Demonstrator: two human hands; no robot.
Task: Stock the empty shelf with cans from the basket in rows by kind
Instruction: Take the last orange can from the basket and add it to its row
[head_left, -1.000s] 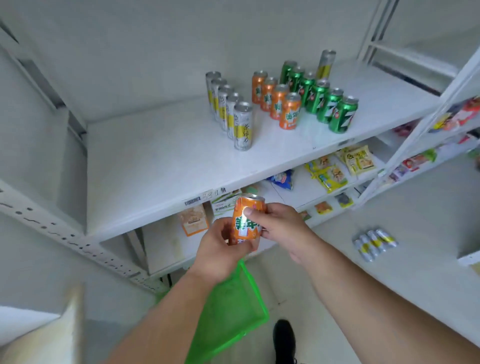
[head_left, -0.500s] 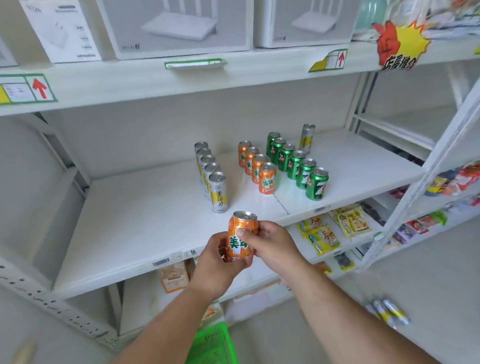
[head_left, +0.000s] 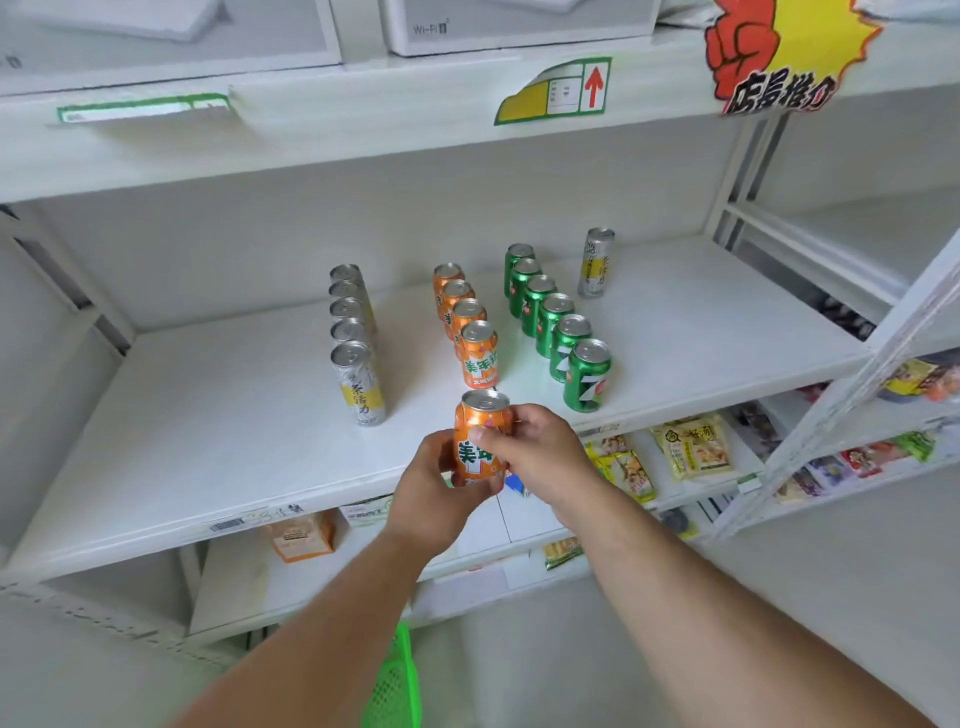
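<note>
An orange can (head_left: 480, 441) is upright between both hands, just above the front of the white shelf (head_left: 218, 426). My left hand (head_left: 434, 493) grips its lower part from below; my right hand (head_left: 540, 457) grips its side, thumb across the label. On the shelf stand three rows running front to back: silver-and-yellow cans (head_left: 353, 332), orange cans (head_left: 467, 322) and green cans (head_left: 556, 322). The held can is right in front of the orange row. A lone silver can (head_left: 596, 262) stands at the back right. A sliver of the green basket (head_left: 397, 680) shows below my left forearm.
The shelf above carries white boxes (head_left: 519, 26) and price tags. Lower shelves hold snack packets (head_left: 691, 447) and an orange box (head_left: 298, 535). A white upright post (head_left: 852, 384) slants along the right side. The shelf's left half holds nothing.
Both hands have lifted the orange can from below shelf height up to the shelf front, close to the orange row. The view tilted upward, so the basket has dropped nearly out of sight.
</note>
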